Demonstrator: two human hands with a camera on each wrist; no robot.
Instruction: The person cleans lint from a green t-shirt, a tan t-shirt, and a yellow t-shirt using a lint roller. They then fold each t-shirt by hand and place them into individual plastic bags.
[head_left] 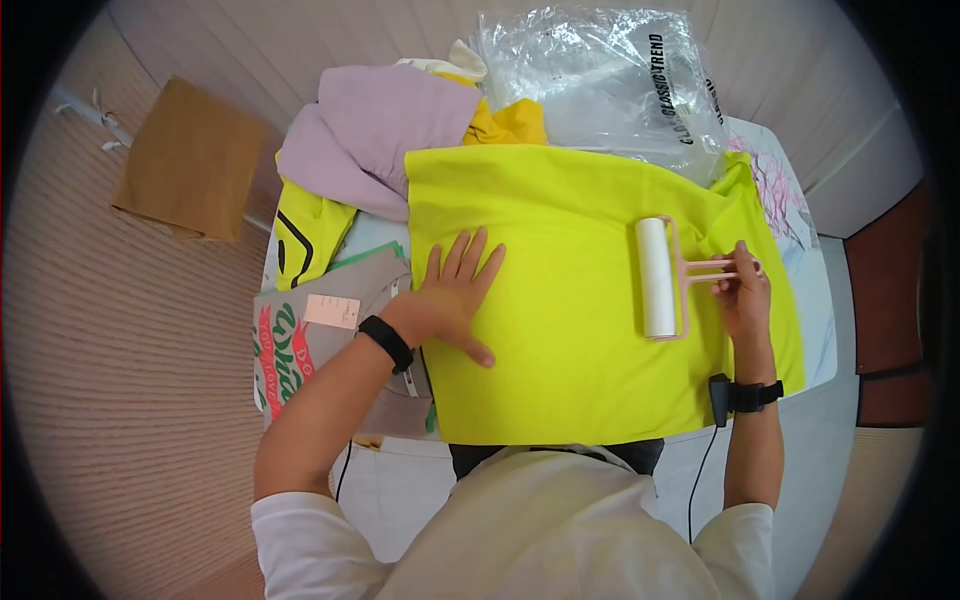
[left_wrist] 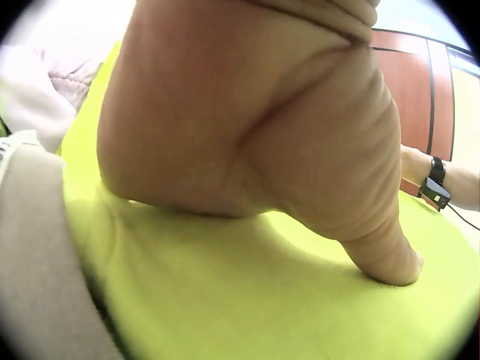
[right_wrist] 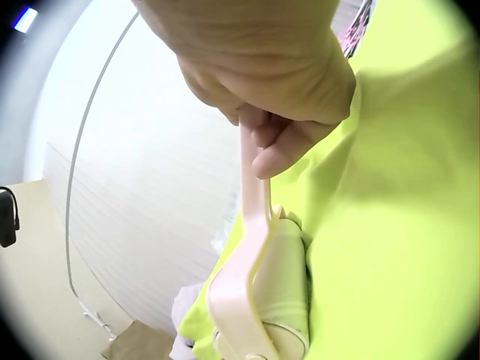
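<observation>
A bright yellow-green cloth [head_left: 560, 300] lies spread over the table. My left hand [head_left: 452, 300] rests on its left side with fingers spread; in the left wrist view the palm [left_wrist: 255, 112] arches over the cloth [left_wrist: 225, 292] and the thumb touches it. On the right, my right hand [head_left: 745, 295] grips the pink handle of a lint roller whose white roll [head_left: 656, 278] lies over the cloth. The right wrist view shows my hand [right_wrist: 262, 67] with fingers curled round the pink handle [right_wrist: 251, 180], the white roll [right_wrist: 285, 277] below it by the cloth [right_wrist: 397, 225].
Left of the cloth lies a grey printed garment [head_left: 330, 350] with a pink tag [head_left: 332, 310]. Behind are a lilac garment [head_left: 390, 130], a yellow one with black lines [head_left: 310, 230] and clear plastic bags [head_left: 600, 80]. A brown paper bag [head_left: 190, 165] is at far left.
</observation>
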